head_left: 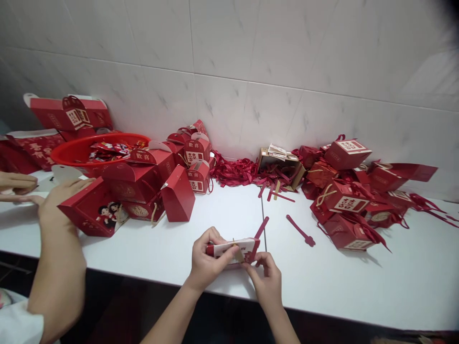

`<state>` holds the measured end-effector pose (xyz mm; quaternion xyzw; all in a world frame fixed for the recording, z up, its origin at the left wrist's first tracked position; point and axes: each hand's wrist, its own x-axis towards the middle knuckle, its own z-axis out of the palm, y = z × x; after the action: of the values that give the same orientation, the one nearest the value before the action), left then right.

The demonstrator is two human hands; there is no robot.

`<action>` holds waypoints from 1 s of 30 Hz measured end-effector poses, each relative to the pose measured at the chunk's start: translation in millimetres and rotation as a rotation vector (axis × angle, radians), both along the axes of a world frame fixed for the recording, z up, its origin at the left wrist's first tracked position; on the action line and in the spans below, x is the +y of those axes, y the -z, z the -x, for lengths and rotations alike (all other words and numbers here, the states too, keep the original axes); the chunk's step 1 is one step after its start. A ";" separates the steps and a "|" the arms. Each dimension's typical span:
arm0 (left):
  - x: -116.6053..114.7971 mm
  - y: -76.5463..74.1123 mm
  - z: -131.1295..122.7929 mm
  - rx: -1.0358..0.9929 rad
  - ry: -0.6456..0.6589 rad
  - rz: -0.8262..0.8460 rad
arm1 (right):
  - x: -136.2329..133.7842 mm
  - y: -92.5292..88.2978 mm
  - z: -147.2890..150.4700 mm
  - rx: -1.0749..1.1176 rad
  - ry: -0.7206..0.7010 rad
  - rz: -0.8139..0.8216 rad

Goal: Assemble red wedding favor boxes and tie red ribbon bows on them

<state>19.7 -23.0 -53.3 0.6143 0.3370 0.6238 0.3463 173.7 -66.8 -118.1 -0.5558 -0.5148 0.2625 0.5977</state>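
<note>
Just above the table's front edge, a small red and white gift box (248,248) is between my hands. My left hand (210,260) is closed around its left side, the thumb pressed on the face near a gold-coloured tag (239,255). At the lower right edge, my right hand (268,279) pinches the box with fingertips; what exactly lies between them is partly hidden. A dark red strap (262,227) sticks up from the box's right end. Another such strap (301,231) lies loose on the table to the right.
Red gift boxes (178,196) and a red basin (64,152) of wrapped sweets stand left. A ribbon pile (234,171) and an open carton (265,162) are along the wall. Finished-looking boxes (349,231) are heaped right. Another person's arm (60,239) reaches in at left.
</note>
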 end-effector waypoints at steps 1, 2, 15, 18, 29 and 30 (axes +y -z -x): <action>0.6 -0.8 -0.3 0.001 0.003 -0.002 | 0.2 -1.7 -2.0 -0.037 0.000 -0.009; 1.1 -1.7 -0.6 0.000 0.005 -0.005 | 0.1 -3.2 -4.0 -0.070 -0.005 -0.022; -6.3 0.9 -0.8 0.022 -0.024 -0.014 | -5.9 -14.0 -22.3 -0.180 -0.081 0.005; -6.6 1.4 -1.1 0.028 -0.029 -0.009 | -7.4 -9.6 -20.5 -0.184 -0.127 0.017; -2.6 2.0 0.2 0.020 -0.005 -0.002 | -22.2 -14.4 -27.3 -0.222 -0.024 -0.108; -2.4 2.4 0.6 0.022 -0.004 -0.002 | -23.5 -18.9 -32.0 -0.206 -0.015 -0.127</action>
<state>19.2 -25.4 -55.7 0.6208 0.3415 0.6181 0.3407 205.7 -90.3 -99.2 -0.5370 -0.5930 0.1753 0.5738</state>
